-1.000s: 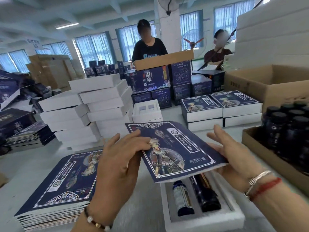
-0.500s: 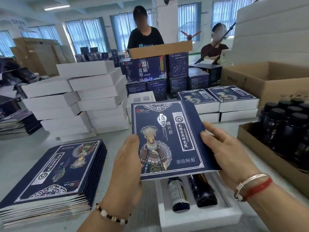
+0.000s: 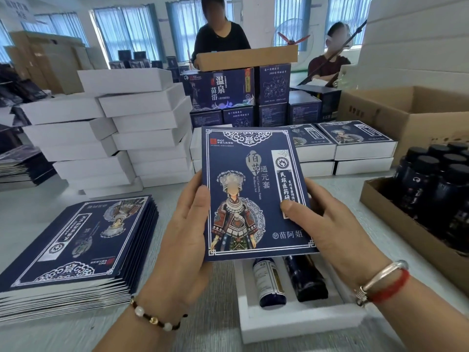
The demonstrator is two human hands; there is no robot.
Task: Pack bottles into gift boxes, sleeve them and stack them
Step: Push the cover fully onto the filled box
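While both my hands, left hand (image 3: 189, 224) and right hand (image 3: 327, 224), clamp the flat sleeve (image 3: 256, 194) by its side edges, the open gift box (image 3: 291, 318) lies directly below, its long axis running near to far.

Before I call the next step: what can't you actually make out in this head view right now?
- White foam box: its far half and the two bottles' caps, hidden by the blue sleeve.
- Both hands' fingers behind the sleeve: only the left hand's and right hand's thumbs show on its face.
- Bottle label: too small to read.
- Carton of dark bottles: cut off by the right edge.
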